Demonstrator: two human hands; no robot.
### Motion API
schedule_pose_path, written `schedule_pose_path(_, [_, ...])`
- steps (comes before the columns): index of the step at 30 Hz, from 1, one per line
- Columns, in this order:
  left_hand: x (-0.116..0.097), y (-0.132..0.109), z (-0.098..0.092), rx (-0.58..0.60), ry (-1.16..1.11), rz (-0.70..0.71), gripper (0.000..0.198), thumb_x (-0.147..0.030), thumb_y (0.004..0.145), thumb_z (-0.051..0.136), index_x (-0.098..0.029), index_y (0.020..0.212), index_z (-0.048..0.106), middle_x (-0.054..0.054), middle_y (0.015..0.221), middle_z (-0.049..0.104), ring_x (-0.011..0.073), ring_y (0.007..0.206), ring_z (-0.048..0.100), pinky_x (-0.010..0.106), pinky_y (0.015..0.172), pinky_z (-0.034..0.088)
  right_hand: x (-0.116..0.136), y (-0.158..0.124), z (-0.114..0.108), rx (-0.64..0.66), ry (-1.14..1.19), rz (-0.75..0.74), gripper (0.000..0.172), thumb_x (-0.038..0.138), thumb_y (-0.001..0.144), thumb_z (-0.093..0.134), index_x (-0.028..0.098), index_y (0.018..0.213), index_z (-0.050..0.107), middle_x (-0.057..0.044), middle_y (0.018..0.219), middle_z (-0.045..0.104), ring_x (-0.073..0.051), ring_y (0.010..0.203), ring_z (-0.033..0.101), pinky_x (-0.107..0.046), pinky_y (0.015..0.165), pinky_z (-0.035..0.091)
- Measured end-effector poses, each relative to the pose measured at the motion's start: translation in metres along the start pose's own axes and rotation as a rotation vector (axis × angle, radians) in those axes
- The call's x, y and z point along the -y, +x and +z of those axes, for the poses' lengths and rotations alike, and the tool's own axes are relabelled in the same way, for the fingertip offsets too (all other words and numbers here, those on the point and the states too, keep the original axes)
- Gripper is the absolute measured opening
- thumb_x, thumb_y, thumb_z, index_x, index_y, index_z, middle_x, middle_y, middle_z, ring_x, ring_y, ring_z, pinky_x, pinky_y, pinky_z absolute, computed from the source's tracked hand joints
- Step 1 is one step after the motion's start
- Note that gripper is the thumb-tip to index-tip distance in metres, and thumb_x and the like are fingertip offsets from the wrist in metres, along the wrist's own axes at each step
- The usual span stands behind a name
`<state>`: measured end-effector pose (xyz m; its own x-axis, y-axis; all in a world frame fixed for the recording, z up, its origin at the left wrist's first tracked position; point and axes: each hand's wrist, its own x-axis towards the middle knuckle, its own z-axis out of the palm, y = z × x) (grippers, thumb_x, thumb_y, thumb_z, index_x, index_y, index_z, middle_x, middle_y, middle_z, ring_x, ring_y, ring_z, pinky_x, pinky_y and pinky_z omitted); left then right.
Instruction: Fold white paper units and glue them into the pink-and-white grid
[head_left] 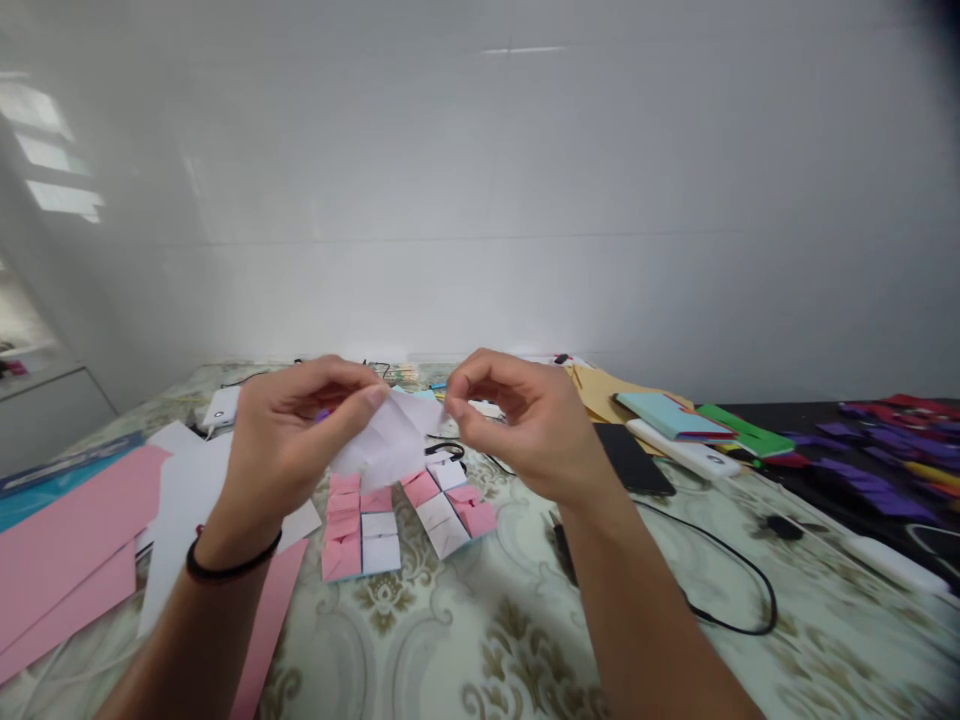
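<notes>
A creased sheet of white paper (386, 440) is held up above the table between my two hands. My left hand (300, 430), with a dark band on its wrist, pinches the sheet's upper left part between thumb and fingers. At the sheet's right corner, my right hand (510, 410) is closed in a pinch on the paper. Below the sheet lie two folded pink and white paper pieces: one on the left (362, 535) and a tilted one on the right (450, 505). Their far edges sit close under the held sheet.
Pink sheets (75, 540) and white sheets (180, 510) lie at the left. Toward the right are a black phone (634, 460), a white power bank (682, 450), a light blue notebook (671, 415) and a looping black cable (772, 600). Purple strips (874, 485) cover a dark surface.
</notes>
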<state>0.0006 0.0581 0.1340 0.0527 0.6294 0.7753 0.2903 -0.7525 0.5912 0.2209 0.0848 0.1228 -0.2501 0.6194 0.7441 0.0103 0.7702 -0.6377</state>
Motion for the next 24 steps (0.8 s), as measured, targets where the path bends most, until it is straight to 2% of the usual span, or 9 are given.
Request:
schedule_pose_path(2, [0.002, 0.001, -0.003, 0.012, 0.047, -0.003, 0.013, -0.014, 0.09, 0.074, -0.022, 0.082, 0.079, -0.004, 0.075, 0.077, 0.0098, 0.066, 0.068, 0.017, 0.058, 0.052, 0.0, 0.0, -0.005, -0.018, -0.002, 0.026, 0.012, 0.01, 0.085, 0.068, 0.02, 0.079, 0.067, 0.003, 0.077, 0.066, -0.012, 0.075, 0.061, -0.027, 0.073, 0.052])
schedule_pose_path(4, [0.002, 0.002, -0.001, 0.081, 0.09, 0.007, 0.011, -0.015, 0.09, 0.076, -0.022, 0.083, 0.079, -0.003, 0.077, 0.078, 0.0102, 0.069, 0.069, 0.018, 0.062, 0.054, 0.002, 0.0, -0.005, -0.014, 0.001, 0.048, 0.006, 0.015, 0.087, 0.072, 0.02, 0.086, 0.069, 0.002, 0.083, 0.069, -0.013, 0.078, 0.064, -0.028, 0.075, 0.054])
schedule_pose_path(7, [0.001, 0.001, 0.007, 0.171, 0.048, 0.014, 0.008, -0.017, 0.09, 0.076, -0.023, 0.086, 0.08, -0.003, 0.081, 0.079, 0.0106, 0.074, 0.072, 0.018, 0.066, 0.055, 0.005, 0.0, 0.003, 0.077, -0.029, 0.084, 0.004, 0.02, 0.089, 0.076, 0.02, 0.091, 0.073, 0.0, 0.089, 0.074, -0.014, 0.083, 0.068, -0.028, 0.077, 0.055])
schedule_pose_path(10, [0.002, 0.001, 0.012, 0.165, -0.071, -0.042, 0.006, -0.02, 0.092, 0.076, -0.024, 0.089, 0.08, -0.002, 0.086, 0.08, 0.0115, 0.079, 0.074, 0.018, 0.068, 0.057, 0.005, 0.001, 0.01, 0.063, -0.026, 0.092, 0.009, 0.025, 0.092, 0.076, 0.02, 0.085, 0.073, 0.001, 0.082, 0.074, -0.012, 0.078, 0.067, -0.026, 0.073, 0.054])
schedule_pose_path(13, [0.005, 0.002, 0.009, 0.131, -0.095, -0.086, 0.006, -0.019, 0.091, 0.077, -0.024, 0.087, 0.079, -0.003, 0.082, 0.078, 0.0096, 0.072, 0.072, 0.016, 0.063, 0.055, 0.003, 0.0, 0.009, -0.007, 0.027, 0.091, 0.011, 0.028, 0.092, 0.077, 0.021, 0.086, 0.072, 0.002, 0.083, 0.074, -0.012, 0.075, 0.067, -0.025, 0.07, 0.054])
schedule_pose_path(18, [0.004, 0.002, 0.007, 0.172, -0.032, -0.073, 0.011, -0.016, 0.09, 0.074, -0.022, 0.083, 0.077, -0.003, 0.078, 0.074, 0.0092, 0.071, 0.068, 0.017, 0.064, 0.054, 0.005, -0.001, 0.009, 0.053, -0.011, 0.067, 0.005, 0.022, 0.093, 0.073, 0.021, 0.087, 0.072, 0.002, 0.084, 0.074, -0.012, 0.078, 0.068, -0.025, 0.073, 0.054])
schedule_pose_path(24, [0.0, 0.001, 0.012, 0.281, -0.051, -0.056, 0.013, -0.009, 0.088, 0.068, -0.021, 0.084, 0.072, -0.002, 0.082, 0.071, 0.0124, 0.078, 0.067, 0.023, 0.073, 0.055, 0.01, -0.001, 0.014, 0.094, -0.044, 0.031, 0.01, 0.011, 0.086, 0.068, 0.02, 0.084, 0.07, 0.003, 0.082, 0.071, -0.013, 0.08, 0.066, -0.027, 0.078, 0.053])
